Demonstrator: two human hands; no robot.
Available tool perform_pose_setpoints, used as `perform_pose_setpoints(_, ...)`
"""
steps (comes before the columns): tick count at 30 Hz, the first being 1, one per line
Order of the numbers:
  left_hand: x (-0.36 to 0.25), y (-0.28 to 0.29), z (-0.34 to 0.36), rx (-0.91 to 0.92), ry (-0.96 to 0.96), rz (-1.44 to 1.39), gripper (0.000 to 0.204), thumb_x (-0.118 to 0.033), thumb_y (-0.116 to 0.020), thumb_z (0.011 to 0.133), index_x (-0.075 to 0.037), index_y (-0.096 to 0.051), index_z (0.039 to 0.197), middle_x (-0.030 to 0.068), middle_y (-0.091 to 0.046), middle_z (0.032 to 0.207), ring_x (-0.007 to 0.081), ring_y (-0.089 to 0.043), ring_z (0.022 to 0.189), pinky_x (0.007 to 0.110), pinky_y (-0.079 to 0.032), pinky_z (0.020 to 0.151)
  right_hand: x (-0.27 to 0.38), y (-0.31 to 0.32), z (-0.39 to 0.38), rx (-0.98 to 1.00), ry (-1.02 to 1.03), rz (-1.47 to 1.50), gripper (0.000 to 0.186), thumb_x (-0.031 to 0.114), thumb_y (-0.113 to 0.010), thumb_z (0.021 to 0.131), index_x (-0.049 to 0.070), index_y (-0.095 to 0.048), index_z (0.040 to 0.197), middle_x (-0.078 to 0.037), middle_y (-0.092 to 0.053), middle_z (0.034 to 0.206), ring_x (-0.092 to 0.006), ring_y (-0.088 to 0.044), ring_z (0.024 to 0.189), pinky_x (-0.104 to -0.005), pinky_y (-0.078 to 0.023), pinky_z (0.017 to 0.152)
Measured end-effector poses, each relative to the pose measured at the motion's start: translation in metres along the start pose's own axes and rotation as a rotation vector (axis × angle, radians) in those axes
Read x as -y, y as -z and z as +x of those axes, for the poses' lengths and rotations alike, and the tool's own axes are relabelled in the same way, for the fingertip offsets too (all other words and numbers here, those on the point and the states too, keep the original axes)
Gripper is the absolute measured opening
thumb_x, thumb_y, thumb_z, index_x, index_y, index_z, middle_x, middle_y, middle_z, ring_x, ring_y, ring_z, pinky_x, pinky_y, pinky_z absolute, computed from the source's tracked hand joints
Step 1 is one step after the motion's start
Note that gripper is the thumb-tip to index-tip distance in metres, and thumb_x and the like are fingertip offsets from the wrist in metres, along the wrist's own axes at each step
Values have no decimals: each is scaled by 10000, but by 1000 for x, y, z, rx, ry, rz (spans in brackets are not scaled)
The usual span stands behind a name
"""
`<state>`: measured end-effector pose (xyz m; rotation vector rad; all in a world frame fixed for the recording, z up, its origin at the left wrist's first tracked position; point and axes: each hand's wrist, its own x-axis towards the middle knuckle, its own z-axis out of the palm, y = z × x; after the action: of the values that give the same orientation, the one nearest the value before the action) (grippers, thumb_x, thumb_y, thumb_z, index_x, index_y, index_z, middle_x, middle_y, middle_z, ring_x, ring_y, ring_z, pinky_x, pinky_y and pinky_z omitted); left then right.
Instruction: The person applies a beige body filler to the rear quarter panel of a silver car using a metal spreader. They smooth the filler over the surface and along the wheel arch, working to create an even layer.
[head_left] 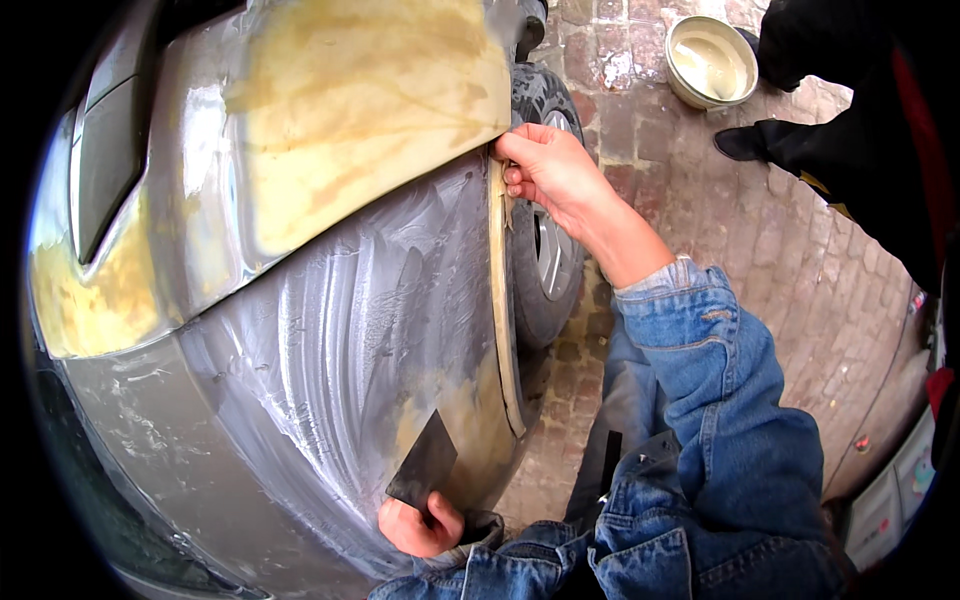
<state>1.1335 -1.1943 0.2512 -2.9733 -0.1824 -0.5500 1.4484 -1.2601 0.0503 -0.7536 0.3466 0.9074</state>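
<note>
My left hand [422,524] is closed on a dark, thin, square sheet [425,462], held by its lower corner over the car's grey body panel [340,290]; I cannot tell if it is sandpaper or a spreader. Pale streaks sweep across that panel. Higher up, my right hand [555,175] pinches at the wheel-arch edge, just under the corner of a yellow-patched panel [370,120]. A tan strip [502,310] runs down the arch edge from those fingers. What exactly sits between the fingertips is hidden.
The car's wheel [550,250] stands right of the arch. A bucket [711,62] with a pale, creamy liquid rests on the brick paving [690,300]. Nearby, another person in dark trousers [840,170] stands at the right. A pale container [890,490] is at lower right.
</note>
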Motion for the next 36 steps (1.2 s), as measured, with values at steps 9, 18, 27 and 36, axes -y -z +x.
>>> perform_pose_setpoints(9,4,12,8,233,4,-107,212,-113,-592,858,65,-631,965,121,-642,687,247,-550,479,335,-396,462,-4,1,-3,13,13,52,95,138,-642,839,70,-578,820,19,-570,709,-64,-525,616,-230,-472,616)
perform_pose_setpoints(18,0,7,2,146,68,-154,194,-121,-565,878,65,-619,894,192,-691,820,321,-658,630,367,-519,589,-9,-2,-5,-10,53,83,91,113,-640,843,45,-579,837,6,-572,704,-73,-521,616,-232,-447,595)
perform_pose_setpoints(27,0,27,-10,309,217,-167,325,-244,-513,962,48,-605,1071,168,-661,985,263,-649,848,328,-492,781,-13,-10,-8,-86,148,57,118,102,-642,827,14,-569,855,-23,-582,735,-97,-541,645,-244,-453,610)
perform_pose_setpoints(36,-3,34,-10,308,330,-155,352,-294,-546,945,44,-613,1018,139,-681,893,218,-646,797,294,-492,742,-11,-10,-9,-92,159,23,132,104,-651,816,16,-566,866,-21,-573,740,-95,-536,651,-244,-447,604)
